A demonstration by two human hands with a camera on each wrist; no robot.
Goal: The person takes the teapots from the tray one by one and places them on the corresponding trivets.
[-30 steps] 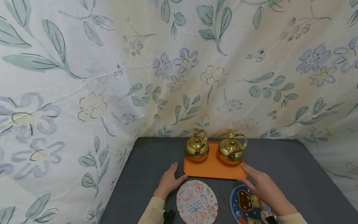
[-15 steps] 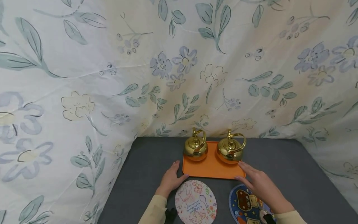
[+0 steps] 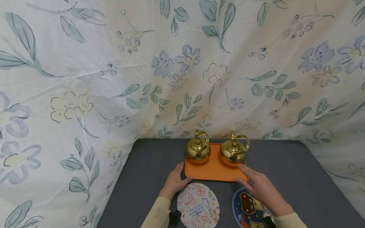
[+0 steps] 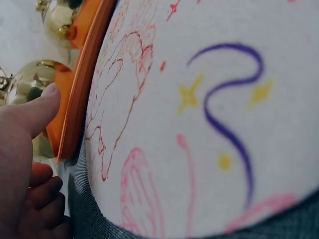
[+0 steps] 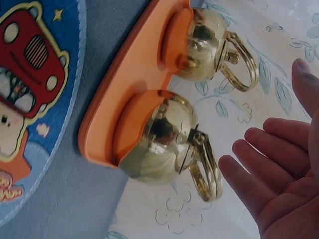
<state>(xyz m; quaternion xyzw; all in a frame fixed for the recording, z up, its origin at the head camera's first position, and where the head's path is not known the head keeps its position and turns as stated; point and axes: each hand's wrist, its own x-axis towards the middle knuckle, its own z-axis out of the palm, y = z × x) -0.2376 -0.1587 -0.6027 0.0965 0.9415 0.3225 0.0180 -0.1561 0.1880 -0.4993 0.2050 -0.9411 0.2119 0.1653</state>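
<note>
Two shiny gold kettles (image 3: 198, 150) (image 3: 233, 152) stand upright on an orange tray (image 3: 214, 172), handles raised. At the tray's front left corner is my left hand (image 3: 174, 182), thumb by the front edge and fingers along the left side; whether it touches is unclear. My right hand (image 3: 263, 190) reaches to the front right corner, its fingertips just before the right kettle. In the right wrist view that hand (image 5: 284, 174) has its fingers spread loosely and holds nothing. The left thumb (image 4: 42, 107) overlaps the tray's edge (image 4: 75, 109) in the left wrist view.
A round white mat (image 3: 198, 205) with pink drawings lies in front of the tray on the left. On the right a round blue cartoon mat (image 3: 246, 205) is partly under my right hand and sleeve. Flowered cloth (image 3: 216, 79) hangs behind the dark grey table (image 3: 154, 158).
Both hands have come a little closer to the tray's corners, the left one moving right and the right one moving left. The whole view has shifted slightly.
</note>
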